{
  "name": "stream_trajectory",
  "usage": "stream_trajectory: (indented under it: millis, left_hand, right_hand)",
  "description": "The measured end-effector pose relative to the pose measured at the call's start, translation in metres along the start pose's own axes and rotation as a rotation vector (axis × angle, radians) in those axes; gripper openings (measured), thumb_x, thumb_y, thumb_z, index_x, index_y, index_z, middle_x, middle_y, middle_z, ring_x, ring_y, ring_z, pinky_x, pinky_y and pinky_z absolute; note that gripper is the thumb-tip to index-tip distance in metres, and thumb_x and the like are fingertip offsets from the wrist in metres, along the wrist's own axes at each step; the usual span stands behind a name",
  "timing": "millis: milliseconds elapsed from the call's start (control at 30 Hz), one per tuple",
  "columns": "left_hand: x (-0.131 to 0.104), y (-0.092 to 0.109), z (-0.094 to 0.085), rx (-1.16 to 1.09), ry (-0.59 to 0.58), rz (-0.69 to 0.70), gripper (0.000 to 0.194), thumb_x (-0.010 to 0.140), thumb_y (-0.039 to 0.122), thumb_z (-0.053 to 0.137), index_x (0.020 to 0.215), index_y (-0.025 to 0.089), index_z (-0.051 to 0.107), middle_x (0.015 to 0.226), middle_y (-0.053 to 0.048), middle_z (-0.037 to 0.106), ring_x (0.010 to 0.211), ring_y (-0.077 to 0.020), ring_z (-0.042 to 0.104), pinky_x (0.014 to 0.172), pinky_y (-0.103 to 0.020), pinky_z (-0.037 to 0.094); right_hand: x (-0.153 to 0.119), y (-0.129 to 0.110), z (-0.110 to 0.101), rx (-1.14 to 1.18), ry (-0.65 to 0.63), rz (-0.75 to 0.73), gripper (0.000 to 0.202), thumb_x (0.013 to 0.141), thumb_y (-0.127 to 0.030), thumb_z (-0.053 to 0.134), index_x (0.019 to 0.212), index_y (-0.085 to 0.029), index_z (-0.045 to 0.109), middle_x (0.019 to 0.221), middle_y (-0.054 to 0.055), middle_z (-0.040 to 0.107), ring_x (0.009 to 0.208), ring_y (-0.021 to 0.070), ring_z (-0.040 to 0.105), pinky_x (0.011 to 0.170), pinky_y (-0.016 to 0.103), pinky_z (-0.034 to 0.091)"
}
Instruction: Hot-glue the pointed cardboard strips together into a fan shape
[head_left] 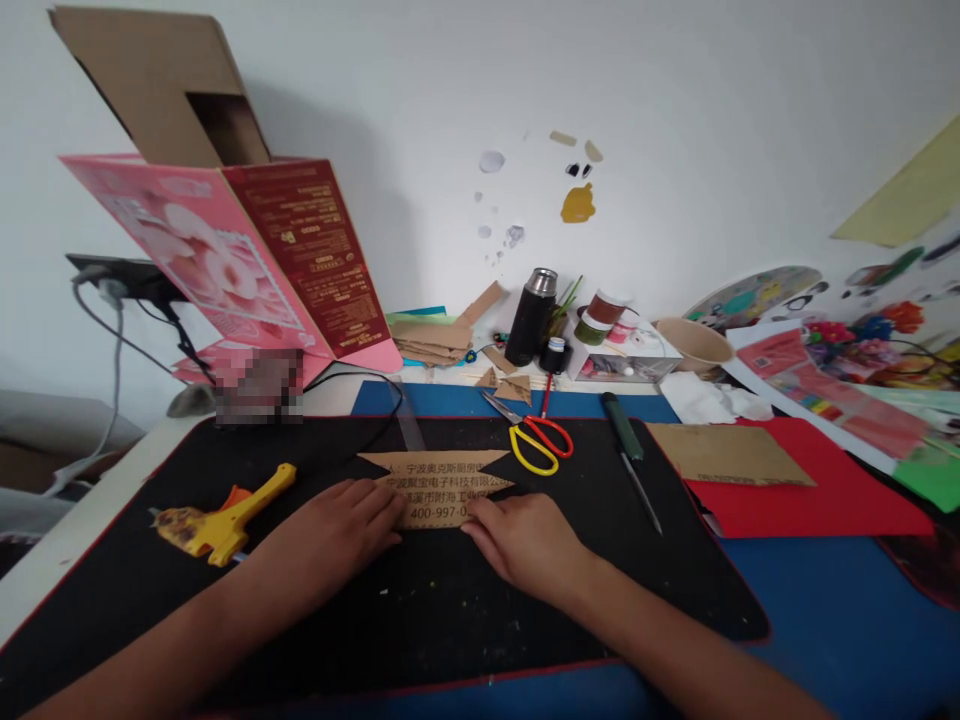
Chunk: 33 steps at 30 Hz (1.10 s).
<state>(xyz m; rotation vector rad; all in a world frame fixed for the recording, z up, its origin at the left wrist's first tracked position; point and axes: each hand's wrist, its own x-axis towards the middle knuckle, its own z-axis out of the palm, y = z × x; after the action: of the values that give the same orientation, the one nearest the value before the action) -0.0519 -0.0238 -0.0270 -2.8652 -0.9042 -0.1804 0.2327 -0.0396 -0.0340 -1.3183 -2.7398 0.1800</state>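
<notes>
A brown cardboard strip (442, 492) printed with Chinese text lies in front of me on the black mat (450, 610), its upper ends cut into pointed notches. My left hand (337, 525) has its fingers closed over the strip's left end. At the right end, my right hand (529, 540) grips it between thumb and fingers. A yellow hot glue gun (217, 527) lies left of my left hand. Beyond the strip are scissors (538, 445) with red and yellow handles. A dark green utility knife (621, 425) and a slim grey pointed tool (642, 492) lie further right.
Red paper (825, 515) with a flat cardboard piece (731, 455) on it sits to the right. At the back stand a black thermos (531, 318), a paint jar (592, 328) and a beige bowl (694, 342). A pink box (225, 260) rises back left, near cables (116, 370).
</notes>
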Motion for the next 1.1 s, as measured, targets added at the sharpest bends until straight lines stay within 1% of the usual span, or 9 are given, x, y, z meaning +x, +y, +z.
stream_trajectory:
  millis: [100,200,333,500,633,800,867,933,1100]
  left_hand:
    - [0.01,0.002,-0.001,-0.066,-0.013,-0.049,0.03,0.102,0.029,0.055,0.125,0.015,0.069,0.11,-0.013,0.075,0.099,-0.0281,0.07,0.087,-0.043,0.056]
    - [0.016,0.005,0.002,-0.106,-0.009,-0.086,0.03,0.099,0.031,0.06,0.123,0.016,0.069,0.112,-0.013,0.073,0.101,-0.029,0.069,0.089,-0.044,0.056]
    - [0.02,0.007,0.004,-0.121,-0.007,-0.136,0.027,0.101,0.028,0.055,0.121,0.017,0.07,0.111,-0.012,0.073,0.097,-0.0266,0.069,0.087,-0.041,0.057]
    - [0.02,0.004,0.009,-0.094,0.0,-0.107,0.031,0.104,0.028,0.05,0.124,0.016,0.07,0.115,-0.013,0.074,0.102,-0.027,0.069,0.089,-0.041,0.058]
    - [0.016,0.001,0.018,-0.064,0.043,-0.083,0.041,0.108,0.033,0.038,0.127,0.016,0.071,0.124,-0.016,0.074,0.109,-0.0284,0.07,0.095,-0.045,0.057]
    - [0.013,0.003,0.024,-0.006,0.071,-0.017,0.044,0.109,0.029,0.034,0.127,0.015,0.071,0.125,-0.017,0.074,0.114,-0.0279,0.071,0.098,-0.044,0.057]
    - [0.014,0.004,0.023,0.001,0.074,-0.018,0.044,0.109,0.03,0.035,0.126,0.014,0.072,0.123,-0.017,0.075,0.113,-0.0288,0.072,0.096,-0.045,0.058]
    - [0.015,0.004,0.021,-0.01,0.088,-0.025,0.044,0.109,0.032,0.035,0.125,0.013,0.072,0.121,-0.018,0.076,0.11,-0.0296,0.073,0.093,-0.046,0.059]
    - [0.016,0.003,0.02,0.014,0.095,-0.01,0.044,0.108,0.031,0.036,0.125,0.013,0.072,0.121,-0.017,0.076,0.107,-0.0298,0.073,0.091,-0.047,0.06]
  right_hand:
    - [0.0,0.001,-0.002,-0.011,0.015,0.014,0.026,0.105,-0.034,0.046,0.11,-0.017,0.064,0.083,0.007,0.077,0.07,0.0209,0.072,0.059,0.028,0.042]
    - [0.001,0.006,-0.002,-0.009,0.059,0.034,0.026,0.106,-0.031,0.043,0.104,-0.018,0.066,0.082,0.006,0.077,0.071,0.0191,0.072,0.06,0.027,0.042]
    - [0.004,0.012,0.0,0.036,0.1,0.083,0.027,0.106,-0.028,0.043,0.096,-0.018,0.067,0.079,0.005,0.077,0.07,0.0182,0.072,0.061,0.026,0.041]
    - [0.005,0.012,0.003,0.14,0.142,0.113,0.025,0.105,-0.029,0.047,0.096,-0.019,0.068,0.086,0.004,0.078,0.077,0.0192,0.074,0.065,0.027,0.044]
    - [0.0,0.013,0.004,0.241,0.212,0.131,0.026,0.105,-0.029,0.046,0.1,-0.02,0.07,0.092,0.004,0.079,0.081,0.0174,0.075,0.07,0.026,0.047]
    - [-0.01,0.02,0.001,0.289,0.274,0.243,0.023,0.104,-0.032,0.051,0.104,-0.022,0.072,0.096,0.003,0.081,0.085,0.0182,0.076,0.075,0.026,0.05]
    - [-0.014,0.024,0.0,0.286,0.268,0.287,0.02,0.102,-0.033,0.055,0.107,-0.023,0.072,0.101,0.003,0.081,0.087,0.0197,0.077,0.076,0.028,0.051]
    - [-0.018,0.026,-0.002,0.274,0.229,0.322,0.02,0.1,-0.036,0.06,0.112,-0.023,0.072,0.103,0.004,0.081,0.087,0.0214,0.077,0.076,0.029,0.051]
    - [-0.02,0.027,-0.004,0.232,0.105,0.358,0.028,0.094,-0.037,0.071,0.117,-0.022,0.068,0.09,0.003,0.08,0.078,0.022,0.076,0.067,0.028,0.048]
